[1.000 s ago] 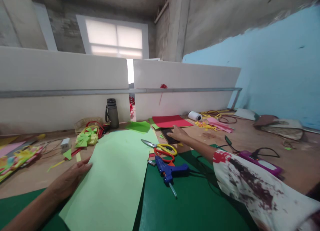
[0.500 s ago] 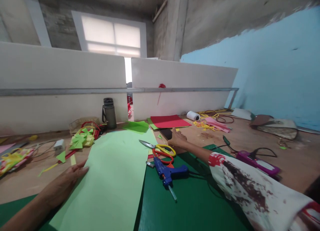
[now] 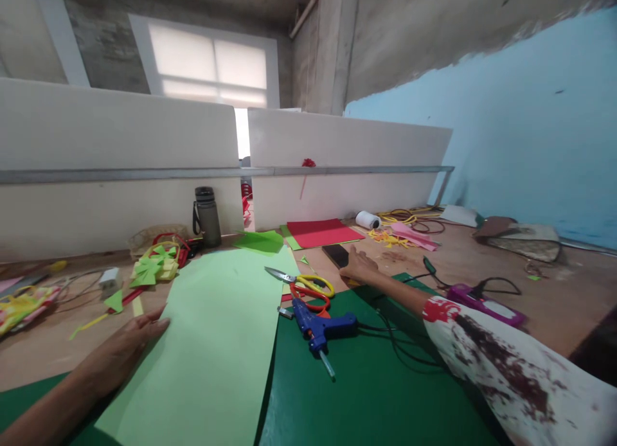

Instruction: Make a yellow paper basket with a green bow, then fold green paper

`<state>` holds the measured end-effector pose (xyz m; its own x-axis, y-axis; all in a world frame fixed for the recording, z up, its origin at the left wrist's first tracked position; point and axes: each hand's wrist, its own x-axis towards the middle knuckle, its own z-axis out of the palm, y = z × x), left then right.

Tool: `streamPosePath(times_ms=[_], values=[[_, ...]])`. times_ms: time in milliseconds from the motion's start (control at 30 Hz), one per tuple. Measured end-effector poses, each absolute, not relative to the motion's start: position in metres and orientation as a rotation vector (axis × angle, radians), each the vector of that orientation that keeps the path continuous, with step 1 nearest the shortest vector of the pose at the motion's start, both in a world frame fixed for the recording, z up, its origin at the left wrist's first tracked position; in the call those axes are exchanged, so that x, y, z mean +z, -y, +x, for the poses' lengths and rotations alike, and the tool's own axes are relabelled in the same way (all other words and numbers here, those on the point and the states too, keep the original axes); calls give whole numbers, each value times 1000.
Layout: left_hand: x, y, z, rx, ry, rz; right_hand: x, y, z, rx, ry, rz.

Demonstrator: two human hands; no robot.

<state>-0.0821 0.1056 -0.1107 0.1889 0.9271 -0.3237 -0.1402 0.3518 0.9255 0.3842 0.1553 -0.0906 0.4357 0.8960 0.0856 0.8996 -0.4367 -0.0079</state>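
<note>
while the left hand [image 3: 126,344] grasps the edge of a pale green sheet [image 3: 219,343], the right hand [image 3: 359,266] is at a dark slab [image 3: 334,254], its fingers' grip unclear.

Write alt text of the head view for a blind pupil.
A person's left hand holds the edge of a pale green sheet; the right hand is at a flat dark object. Scissors and a blue glue gun lie nearby.
</note>
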Motion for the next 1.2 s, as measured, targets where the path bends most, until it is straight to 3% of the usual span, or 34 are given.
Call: streamPosePath(times_ms=[167,367,567,1200], values=[[-115,-109,-86,933,-1132,917,-82,-152,360,-171,1940,-2397],[-110,-107,-82,924,-1106,894,-86,-142,323,50,2403,-2063],[-115,-109,-85,929,-1119,891,-84,-144,315,93,2502,-1947],[-122,-118,-117,898,-895,954,-75,-151,322,-86,2232,-2379]])
